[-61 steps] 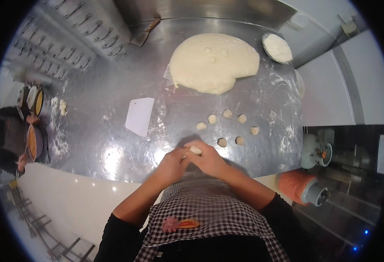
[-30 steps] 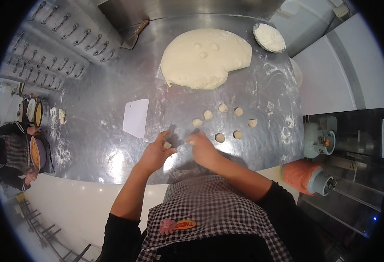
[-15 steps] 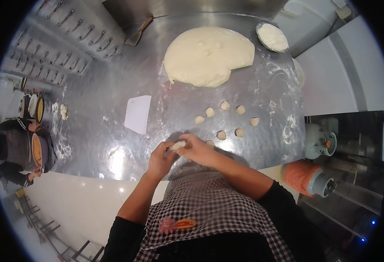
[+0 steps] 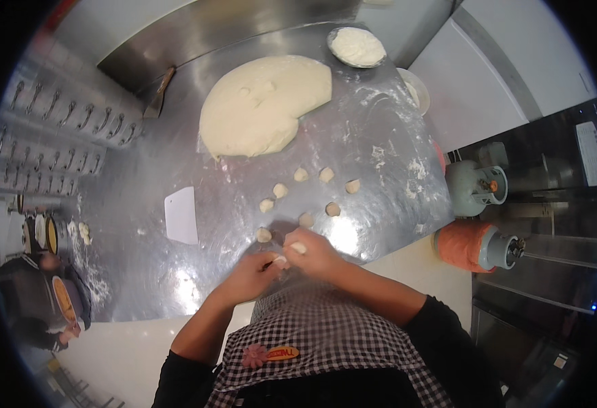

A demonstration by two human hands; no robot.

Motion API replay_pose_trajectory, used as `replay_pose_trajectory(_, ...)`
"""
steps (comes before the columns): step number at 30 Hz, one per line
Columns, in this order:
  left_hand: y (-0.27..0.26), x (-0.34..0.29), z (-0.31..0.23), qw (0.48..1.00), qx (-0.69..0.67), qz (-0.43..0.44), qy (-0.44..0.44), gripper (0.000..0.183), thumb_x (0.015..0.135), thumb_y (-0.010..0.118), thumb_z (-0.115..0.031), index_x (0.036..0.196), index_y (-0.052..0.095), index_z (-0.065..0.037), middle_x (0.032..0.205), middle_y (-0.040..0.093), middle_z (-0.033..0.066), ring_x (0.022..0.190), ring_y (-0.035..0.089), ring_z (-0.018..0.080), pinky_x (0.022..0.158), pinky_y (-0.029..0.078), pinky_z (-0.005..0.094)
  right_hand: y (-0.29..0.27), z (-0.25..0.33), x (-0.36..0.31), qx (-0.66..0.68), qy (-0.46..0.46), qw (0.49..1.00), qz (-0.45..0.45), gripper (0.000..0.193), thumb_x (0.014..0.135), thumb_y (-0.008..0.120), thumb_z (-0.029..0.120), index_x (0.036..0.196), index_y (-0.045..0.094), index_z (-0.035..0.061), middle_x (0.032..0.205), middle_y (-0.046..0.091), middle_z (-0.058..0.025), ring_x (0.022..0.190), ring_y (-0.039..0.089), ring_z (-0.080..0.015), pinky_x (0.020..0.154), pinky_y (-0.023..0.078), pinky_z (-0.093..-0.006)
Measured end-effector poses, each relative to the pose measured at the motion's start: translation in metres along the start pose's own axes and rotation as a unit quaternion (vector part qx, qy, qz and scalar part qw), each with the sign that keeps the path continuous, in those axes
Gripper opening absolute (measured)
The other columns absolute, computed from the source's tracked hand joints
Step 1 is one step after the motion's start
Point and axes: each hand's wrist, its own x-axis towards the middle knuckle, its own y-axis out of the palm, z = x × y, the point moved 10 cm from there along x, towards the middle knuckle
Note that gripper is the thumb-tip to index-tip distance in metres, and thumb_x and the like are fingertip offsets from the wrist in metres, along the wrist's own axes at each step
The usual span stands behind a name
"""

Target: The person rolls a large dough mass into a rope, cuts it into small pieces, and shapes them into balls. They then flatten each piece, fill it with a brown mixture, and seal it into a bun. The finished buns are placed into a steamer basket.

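A metal worktable point(image 4: 142, 180) bears a large dough slab point(image 4: 264, 105), notched at its right near edge; white floury smears mark the surface to the slab's right and far left. On the slab's near side lie eight small dough balls point(image 4: 301, 175) in a rough ring. Nearer the wearer than the ring, the left hand point(image 4: 251, 275) pinches a dough scrap point(image 4: 281, 262) at its fingertips, and the right hand point(image 4: 315, 257) is curled round a dough lump point(image 4: 298, 248). A white flat scraper point(image 4: 181, 216) lies left of and nearer than the slab; a wooden-handled scraper point(image 4: 159, 95) lies to its left, a bowl point(image 4: 331, 49) of white powder beyond its right end. Handled metal drawers point(image 4: 60, 126) stand to the slab's far left, two gas cylinders point(image 4: 471, 189) to its right, off the table.
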Motion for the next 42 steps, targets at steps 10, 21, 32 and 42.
replay_pose_trajectory(10, -0.179, 0.165, -0.066, 0.880, 0.300, -0.366, 0.026, 0.025, 0.094, 0.059, -0.012, 0.119, 0.062, -0.005, 0.091, 0.069, 0.0132, 0.085, 0.067, 0.0270, 0.072, 0.053, 0.0387, -0.068, -0.068, -0.016, -0.170, -0.010, 0.979, -0.107, 0.026, 0.082, 0.056, -0.004, 0.106, 0.065, 0.0000, 0.124, 0.053, -0.0255, 0.113, 0.052, -0.0427, 0.095, 0.046, -0.0448)
replay_pose_trajectory(21, -0.101, 0.181, -0.058, 0.796, 0.492, -0.351, 0.040, 0.048, 0.079, 0.060, -0.002, 0.127, 0.059, -0.006, 0.133, 0.059, 0.0124, 0.114, 0.056, 0.0310, 0.087, 0.050, 0.0483, -0.359, 0.005, 0.225, -0.244, -0.176, 0.893, -0.335, 0.024, 0.101, 0.052, 0.018, 0.111, 0.065, 0.0009, 0.110, 0.066, -0.0206, 0.105, 0.063, -0.0360, 0.091, 0.048, -0.0432)
replay_pose_trajectory(32, -0.048, -0.077, 0.090, 0.758, 0.213, -0.526, -0.321, 0.032, 0.086, 0.057, -0.006, 0.117, 0.065, -0.009, 0.130, 0.061, 0.0147, 0.114, 0.058, 0.0385, 0.095, 0.050, 0.0493, -0.432, -0.163, 0.506, -0.384, -0.075, 0.918, -0.069, 0.024, 0.090, 0.053, 0.010, 0.099, 0.072, -0.0009, 0.093, 0.072, -0.0185, 0.087, 0.067, -0.0334, 0.081, 0.052, -0.0430)
replay_pose_trajectory(42, -0.255, -0.053, 0.158, 0.719, 0.307, -0.601, -0.164, 0.064, 0.080, 0.080, -0.021, 0.130, 0.054, 0.008, 0.133, 0.056, 0.0284, 0.120, 0.054, 0.0450, 0.104, 0.045, 0.0468, -0.446, -0.179, 0.255, 0.608, 0.020, 0.758, -0.233, 0.031, 0.096, 0.051, 0.002, 0.125, 0.060, 0.0018, 0.087, 0.062, -0.0059, 0.071, 0.056, -0.0184, 0.065, 0.050, -0.0265)
